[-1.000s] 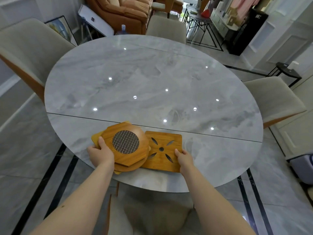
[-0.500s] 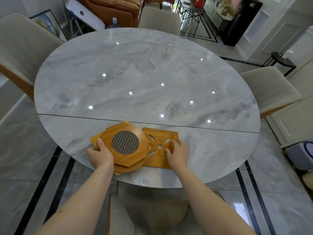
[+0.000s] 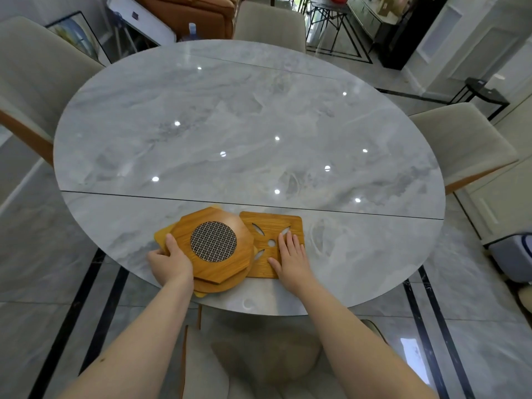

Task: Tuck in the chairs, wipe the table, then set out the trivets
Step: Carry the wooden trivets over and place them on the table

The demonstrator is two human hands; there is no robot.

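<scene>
Both hands work: right hand (image 3: 290, 256) has slid flat, fingers straight, onto the rectangular wooden cut-out trivet (image 3: 273, 226), ready to push it; left hand (image 3: 169, 262) still grips the stacked octagonal wooden trivets (image 3: 218, 269).

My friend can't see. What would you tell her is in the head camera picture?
Two hands work with wooden trivets at the near edge of a round grey marble table. The left hand grips a stack of trivets, and the right hand lies flat on a rectangular trivet beside it. Beige chairs stand around the table.
</scene>
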